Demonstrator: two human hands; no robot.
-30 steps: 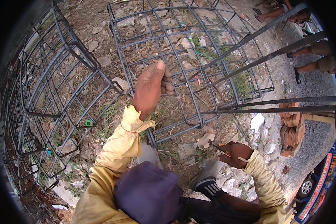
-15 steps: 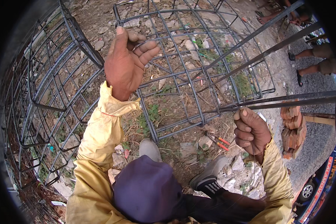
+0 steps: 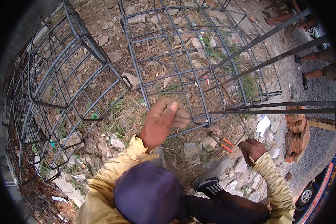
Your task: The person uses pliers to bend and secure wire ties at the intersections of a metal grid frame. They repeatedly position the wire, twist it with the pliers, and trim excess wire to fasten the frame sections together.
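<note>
My left hand (image 3: 165,121) is by the near edge of a steel rebar cage (image 3: 183,71), thumb against its half-curled fingers. Anything pinched there is too small to make out. Lower right, my right hand (image 3: 252,150) is closed, with its fingers bent down; what they may hold is hidden. Just left of it, pliers (image 3: 223,142) with orange handles lie on the ground. Long dark steel bars (image 3: 280,108) run from the cage's near right corner toward the right.
A second rebar cage (image 3: 59,97) stands at the left. Stacked red bricks (image 3: 297,134) are at the right, beside grey gravel. Broken concrete (image 3: 246,175) lies near my shoe (image 3: 212,179). Other people's legs (image 3: 317,65) show at the upper right, a vehicle (image 3: 313,194) lower right.
My left hand has come down and right from the cage's far left side, its fingers drawing together. My right hand has dropped from the bars toward the ground near the pliers.
</note>
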